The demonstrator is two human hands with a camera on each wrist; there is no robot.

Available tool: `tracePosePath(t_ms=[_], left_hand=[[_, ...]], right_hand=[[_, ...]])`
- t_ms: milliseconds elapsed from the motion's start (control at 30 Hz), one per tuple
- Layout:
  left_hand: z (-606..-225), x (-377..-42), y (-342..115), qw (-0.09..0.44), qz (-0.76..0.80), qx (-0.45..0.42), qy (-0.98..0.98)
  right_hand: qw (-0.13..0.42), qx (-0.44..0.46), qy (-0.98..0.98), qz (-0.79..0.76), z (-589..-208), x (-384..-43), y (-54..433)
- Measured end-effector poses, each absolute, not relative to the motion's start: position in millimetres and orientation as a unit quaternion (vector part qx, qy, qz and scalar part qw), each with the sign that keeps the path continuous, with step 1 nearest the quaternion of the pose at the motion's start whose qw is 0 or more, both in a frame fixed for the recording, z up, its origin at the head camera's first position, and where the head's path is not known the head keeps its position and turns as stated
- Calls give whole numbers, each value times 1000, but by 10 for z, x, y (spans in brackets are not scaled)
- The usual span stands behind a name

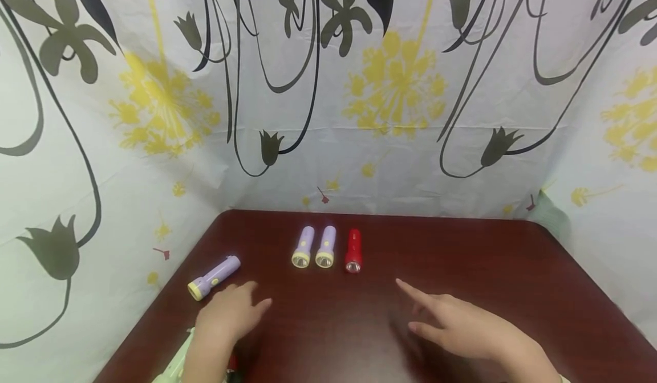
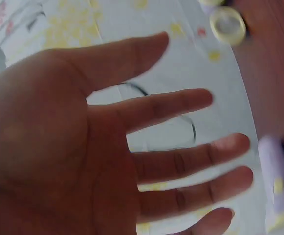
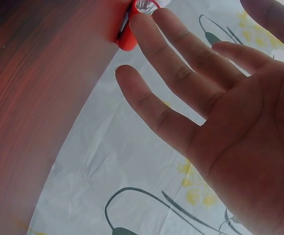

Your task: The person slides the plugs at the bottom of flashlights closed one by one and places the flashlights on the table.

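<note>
My left hand [image 1: 228, 313] hovers over the left side of the table with its fingers spread, holding nothing. Just beyond its fingers lies a lilac flashlight [image 1: 214, 277] with a yellow head, also in the left wrist view [image 2: 274, 178]. A pale green flashlight [image 1: 177, 360] is partly hidden by my left forearm. My right hand [image 1: 457, 326], fingers extended and palm bare, is over the right half of the table. Two lilac flashlights [image 1: 303, 247] [image 1: 325, 247] and a red flashlight [image 1: 353, 251] form a row at the back, lenses facing me.
A dark red-brown wooden table [image 1: 462, 257] fills the lower view. A white curtain [image 1: 328, 104] printed with flowers surrounds its back and sides. Beside my left forearm, a small red and dark piece [image 1: 232, 365] shows at the bottom edge, mostly hidden.
</note>
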State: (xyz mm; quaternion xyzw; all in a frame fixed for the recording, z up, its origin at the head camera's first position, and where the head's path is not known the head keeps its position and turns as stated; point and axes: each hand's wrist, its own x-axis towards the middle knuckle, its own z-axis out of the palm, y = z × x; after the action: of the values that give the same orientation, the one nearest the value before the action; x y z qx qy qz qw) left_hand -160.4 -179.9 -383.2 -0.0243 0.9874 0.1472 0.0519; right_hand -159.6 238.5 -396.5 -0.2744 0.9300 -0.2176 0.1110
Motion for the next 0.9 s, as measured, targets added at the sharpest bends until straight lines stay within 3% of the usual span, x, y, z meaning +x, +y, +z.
tracePosePath(t_ms=[267,900], left_hand=[[-3891,-1495,-2115,89,131,-79,984],[-4082,-1509,-2058,67,155,-34,985]], right_hand=[[126,-271,931,-208,-3979,-1618,2361],[107,-278,937,-184,-4012,-1587,2360]])
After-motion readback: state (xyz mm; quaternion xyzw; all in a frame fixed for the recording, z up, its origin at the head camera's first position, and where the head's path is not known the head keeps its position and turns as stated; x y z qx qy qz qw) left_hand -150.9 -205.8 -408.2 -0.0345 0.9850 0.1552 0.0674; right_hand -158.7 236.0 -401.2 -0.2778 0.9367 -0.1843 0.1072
